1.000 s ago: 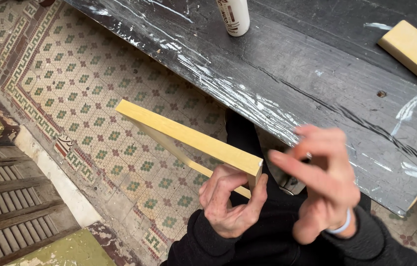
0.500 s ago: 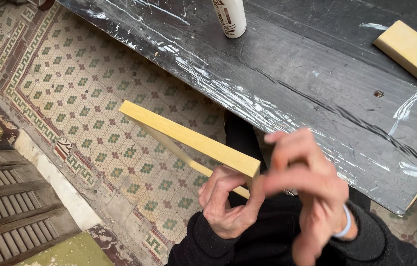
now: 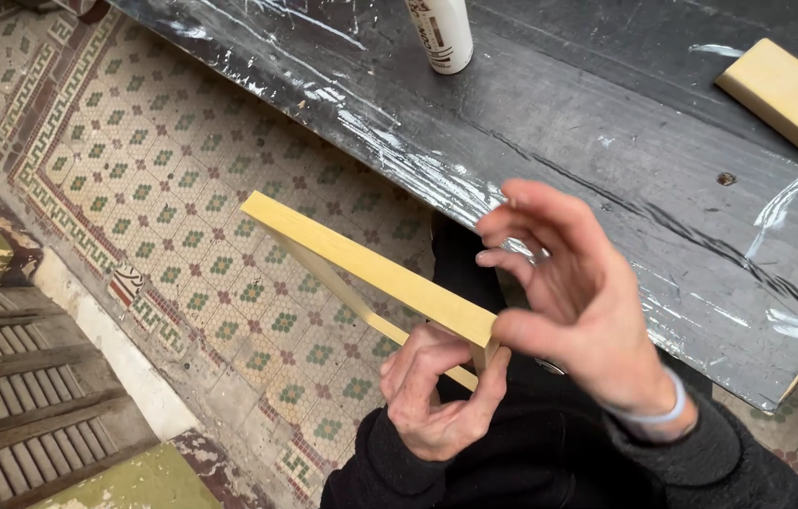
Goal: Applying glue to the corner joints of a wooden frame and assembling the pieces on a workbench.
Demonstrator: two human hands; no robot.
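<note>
Pinching a wood strip (image 3: pixel 370 273) near its end, left hand (image 3: pixel 432 401); right hand (image 3: pixel 578 302) just beside, fingers spread, thumb touching wood.

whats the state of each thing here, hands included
left hand: gripping the near end of the wooden strip
right hand: open, fingers spread, by the strip's end
wooden strip: held tilted over the floor
white bottle: upright on the table
wood block: lying flat on the table
</note>
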